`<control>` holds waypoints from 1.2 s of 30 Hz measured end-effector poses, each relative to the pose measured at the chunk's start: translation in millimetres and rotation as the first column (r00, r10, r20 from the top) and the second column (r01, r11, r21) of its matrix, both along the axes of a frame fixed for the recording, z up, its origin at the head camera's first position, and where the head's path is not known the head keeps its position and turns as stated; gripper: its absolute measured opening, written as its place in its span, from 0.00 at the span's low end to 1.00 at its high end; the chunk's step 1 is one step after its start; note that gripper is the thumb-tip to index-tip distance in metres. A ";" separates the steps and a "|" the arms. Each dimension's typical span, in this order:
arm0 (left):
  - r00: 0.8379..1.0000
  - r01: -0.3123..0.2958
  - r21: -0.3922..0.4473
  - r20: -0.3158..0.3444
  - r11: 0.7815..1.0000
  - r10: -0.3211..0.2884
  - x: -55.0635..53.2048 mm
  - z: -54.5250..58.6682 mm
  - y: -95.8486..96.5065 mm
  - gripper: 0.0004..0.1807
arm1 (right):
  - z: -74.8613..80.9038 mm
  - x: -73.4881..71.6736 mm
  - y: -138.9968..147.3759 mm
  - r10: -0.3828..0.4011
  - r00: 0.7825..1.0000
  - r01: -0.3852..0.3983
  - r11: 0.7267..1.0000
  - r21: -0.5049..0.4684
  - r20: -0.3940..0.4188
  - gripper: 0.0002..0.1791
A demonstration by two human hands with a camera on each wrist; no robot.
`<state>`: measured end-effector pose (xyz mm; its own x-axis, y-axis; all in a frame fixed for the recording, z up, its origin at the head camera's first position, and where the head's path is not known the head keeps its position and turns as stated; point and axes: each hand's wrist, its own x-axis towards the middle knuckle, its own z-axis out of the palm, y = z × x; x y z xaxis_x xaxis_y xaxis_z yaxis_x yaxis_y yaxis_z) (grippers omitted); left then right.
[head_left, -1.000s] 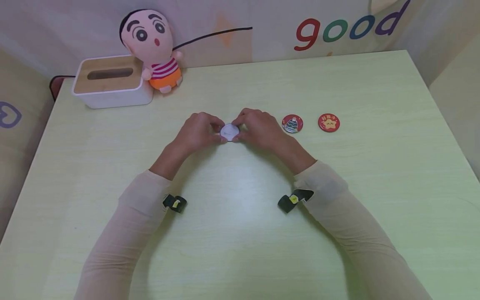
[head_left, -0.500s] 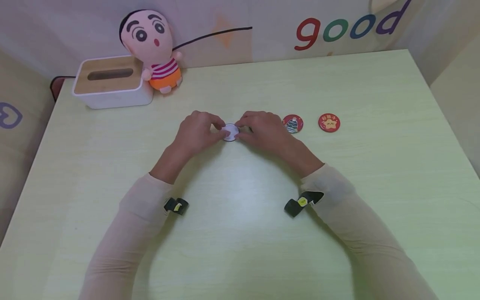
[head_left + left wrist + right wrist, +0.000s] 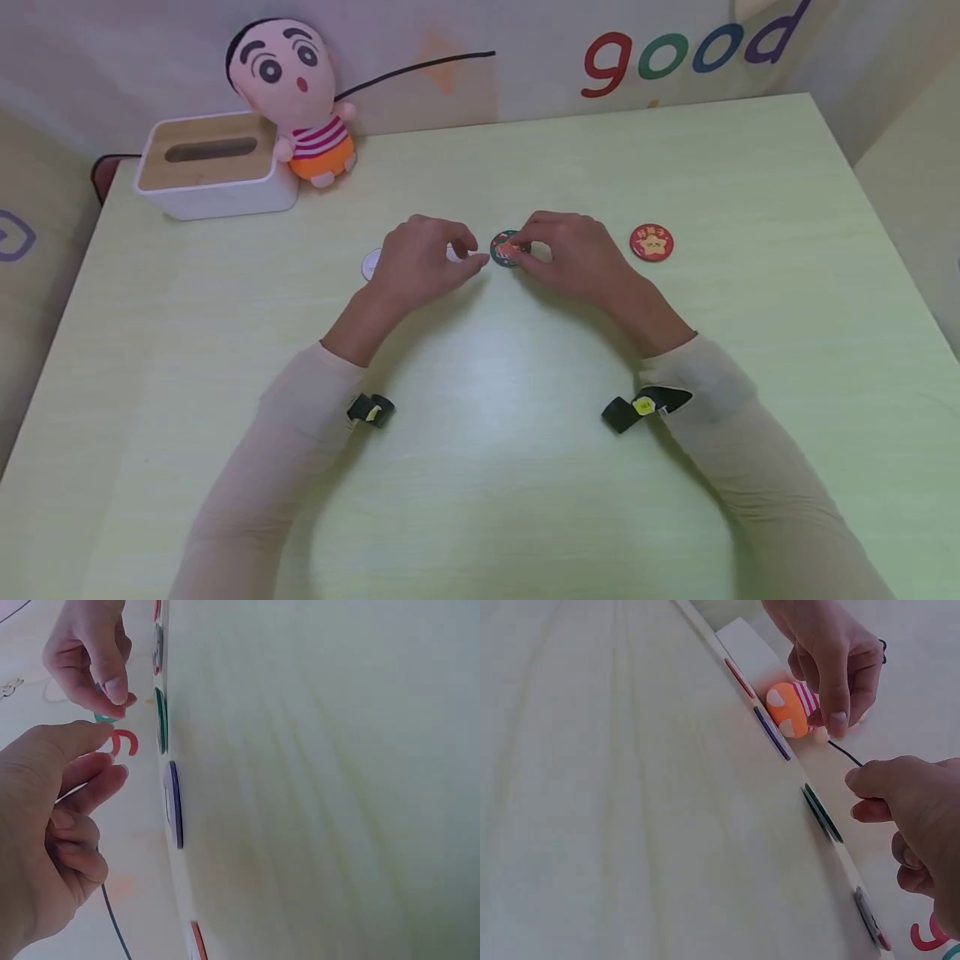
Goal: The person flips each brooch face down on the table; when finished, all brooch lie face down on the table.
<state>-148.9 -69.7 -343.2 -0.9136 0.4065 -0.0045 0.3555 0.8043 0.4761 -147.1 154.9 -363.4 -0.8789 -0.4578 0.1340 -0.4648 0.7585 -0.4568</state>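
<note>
My left hand [image 3: 422, 265] hovers over the table with thumb and fingertips apart, nothing between them. Behind it a pin badge lying white back up, blue at its edge [image 3: 173, 804], shows between the fingers in the head view. Another white-backed badge [image 3: 371, 265] peeks out at that hand's left. My right hand [image 3: 581, 257] is held over a green badge with an orange figure [image 3: 510, 248], its fingertips overlapping the badge in the head view. Both wrist views show these fingers raised off it, holding nothing. A Christmas-tree badge [image 3: 871, 919] is hidden under the right hand in the head view.
A red star badge [image 3: 652, 242] lies at the right end of the row. At the back left stand a white tissue box [image 3: 225, 200] with a wooden lid and a plush doll [image 3: 318, 142]. A curtain with the word "good" [image 3: 690, 57] hangs behind the table.
Both hands have let go of the white-backed badge in the middle and moved right. The green badge has come into view by the right hand, which now covers the Christmas-tree badge.
</note>
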 end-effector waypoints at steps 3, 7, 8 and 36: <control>1.000 0.017 -0.002 0.024 1.000 -0.017 -3.9 -1.2 8.2 0.14 | 2.0 -1.6 5.8 -0.011 0.999 0.009 0.999 0.047 0.032 0.17; 0.998 0.029 -0.018 0.062 0.999 -0.028 -11.7 -4.8 17.4 0.16 | 2.7 -5.3 11.5 -0.021 0.997 0.013 0.993 0.117 0.069 0.22; 0.997 0.030 -0.026 0.070 0.999 -0.028 -14.0 -5.6 19.1 0.17 | 2.6 -6.6 12.5 -0.024 0.997 0.013 0.991 0.132 0.077 0.23; 0.979 0.055 -0.091 0.200 0.994 -0.036 -31.6 -9.3 34.8 0.25 | 7.5 -23.0 6.0 -0.059 0.959 0.011 0.985 0.172 0.277 0.30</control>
